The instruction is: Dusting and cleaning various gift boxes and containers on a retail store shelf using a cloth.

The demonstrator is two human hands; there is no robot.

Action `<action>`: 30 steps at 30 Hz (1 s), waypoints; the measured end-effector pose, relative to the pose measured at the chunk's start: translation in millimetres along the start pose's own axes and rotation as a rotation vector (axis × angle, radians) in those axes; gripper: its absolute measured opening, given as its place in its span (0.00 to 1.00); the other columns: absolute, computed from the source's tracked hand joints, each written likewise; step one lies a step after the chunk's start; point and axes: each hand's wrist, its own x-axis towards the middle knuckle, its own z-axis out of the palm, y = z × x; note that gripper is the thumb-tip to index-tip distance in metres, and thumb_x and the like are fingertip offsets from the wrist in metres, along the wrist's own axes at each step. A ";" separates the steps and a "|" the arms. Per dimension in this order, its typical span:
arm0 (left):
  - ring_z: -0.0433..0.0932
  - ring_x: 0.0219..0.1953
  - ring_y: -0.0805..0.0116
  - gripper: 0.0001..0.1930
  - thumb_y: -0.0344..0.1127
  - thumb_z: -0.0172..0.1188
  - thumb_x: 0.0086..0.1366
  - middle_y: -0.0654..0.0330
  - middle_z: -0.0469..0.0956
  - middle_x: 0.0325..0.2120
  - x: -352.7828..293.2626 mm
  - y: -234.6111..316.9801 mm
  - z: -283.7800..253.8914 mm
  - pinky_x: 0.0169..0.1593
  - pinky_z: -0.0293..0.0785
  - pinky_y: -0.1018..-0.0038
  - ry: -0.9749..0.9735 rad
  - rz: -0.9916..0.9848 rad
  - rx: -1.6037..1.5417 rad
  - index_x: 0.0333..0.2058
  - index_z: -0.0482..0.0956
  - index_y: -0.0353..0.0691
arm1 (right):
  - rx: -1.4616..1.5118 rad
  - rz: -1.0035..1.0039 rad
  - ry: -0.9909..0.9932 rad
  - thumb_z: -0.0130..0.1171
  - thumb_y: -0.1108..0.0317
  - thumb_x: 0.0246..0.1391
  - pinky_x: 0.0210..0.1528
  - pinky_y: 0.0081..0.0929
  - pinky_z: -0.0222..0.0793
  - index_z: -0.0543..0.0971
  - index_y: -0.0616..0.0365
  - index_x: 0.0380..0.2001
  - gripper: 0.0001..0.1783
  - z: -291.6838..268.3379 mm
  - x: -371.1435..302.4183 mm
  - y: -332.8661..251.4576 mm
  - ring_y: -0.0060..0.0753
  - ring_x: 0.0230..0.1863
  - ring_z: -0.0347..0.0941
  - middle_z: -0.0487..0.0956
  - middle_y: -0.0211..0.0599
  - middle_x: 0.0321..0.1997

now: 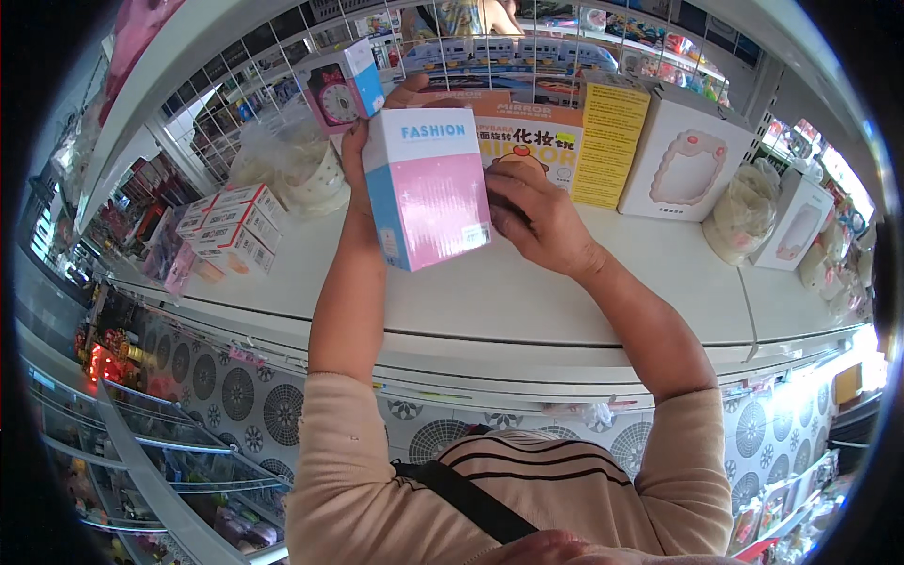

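A pink, white and blue cardboard box [435,202] is held up above the white shelf, tilted slightly. My left hand [357,151] grips it from its left side and back; some fingers show over its top edge, the rest are hidden. Against its right edge press the curled fingers of my right hand [544,215]. Just beyond my left hand is a similar box with a picture of a round pink-and-black alarm clock [337,94]. Whether that box touches my hand cannot be made out.
Along the back of the shelf [452,311] stand an orange mirror box [556,137], a yellow panel box [610,141] and a white box with a scalloped frame picture [687,160]. Bagged round items [315,165] and small red-white boxes [231,231] sit left. A wire grid rises behind.
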 end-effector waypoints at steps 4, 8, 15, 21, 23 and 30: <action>0.73 0.49 0.57 0.40 0.65 0.46 0.54 0.43 0.70 0.48 -3.9 -0.1 5.7 0.51 0.71 0.64 0.088 -0.077 0.074 0.57 0.60 0.40 | -0.011 0.032 0.032 0.58 0.80 0.46 0.48 0.32 0.69 0.73 0.63 0.43 0.18 1.5 -1.3 8.1 0.46 0.45 0.72 0.72 0.45 0.46; 0.73 0.49 0.57 0.40 0.65 0.48 0.52 0.44 0.71 0.48 -5.8 -1.1 12.4 0.50 0.72 0.64 0.063 -0.110 0.051 0.56 0.61 0.41 | 0.055 0.072 0.083 0.57 0.79 0.47 0.44 0.29 0.70 0.73 0.62 0.43 0.17 1.0 1.1 9.8 0.43 0.43 0.73 0.74 0.43 0.43; 0.73 0.50 0.55 0.39 0.62 0.50 0.51 0.46 0.72 0.48 -2.0 -7.6 12.5 0.53 0.71 0.63 0.078 -0.148 0.123 0.55 0.61 0.40 | 0.428 0.409 0.264 0.56 0.74 0.51 0.44 0.28 0.69 0.73 0.61 0.44 0.15 -6.6 2.7 9.7 0.39 0.41 0.74 0.76 0.41 0.40; 0.72 0.50 0.54 0.37 0.59 0.49 0.53 0.46 0.71 0.48 -0.9 -8.1 -2.4 0.53 0.70 0.62 0.056 -0.073 0.140 0.56 0.60 0.38 | 0.282 0.263 0.138 0.57 0.74 0.50 0.45 0.28 0.69 0.75 0.58 0.43 0.15 -6.1 4.1 5.1 0.37 0.41 0.73 0.77 0.40 0.38; 0.73 0.50 0.54 0.36 0.58 0.47 0.54 0.46 0.71 0.49 2.0 -5.5 -5.4 0.52 0.70 0.62 0.177 0.018 0.131 0.56 0.61 0.39 | 0.204 0.169 0.088 0.58 0.74 0.49 0.46 0.29 0.68 0.75 0.60 0.43 0.15 -6.4 0.8 9.5 0.38 0.42 0.72 0.75 0.39 0.40; 0.74 0.49 0.56 0.36 0.60 0.46 0.56 0.47 0.72 0.47 -0.1 7.7 -32.4 0.51 0.71 0.64 0.314 0.034 0.171 0.56 0.62 0.39 | 0.017 -0.091 0.031 0.61 0.75 0.46 0.48 0.33 0.69 0.77 0.59 0.40 0.14 -2.1 2.2 0.8 0.45 0.44 0.71 0.73 0.43 0.43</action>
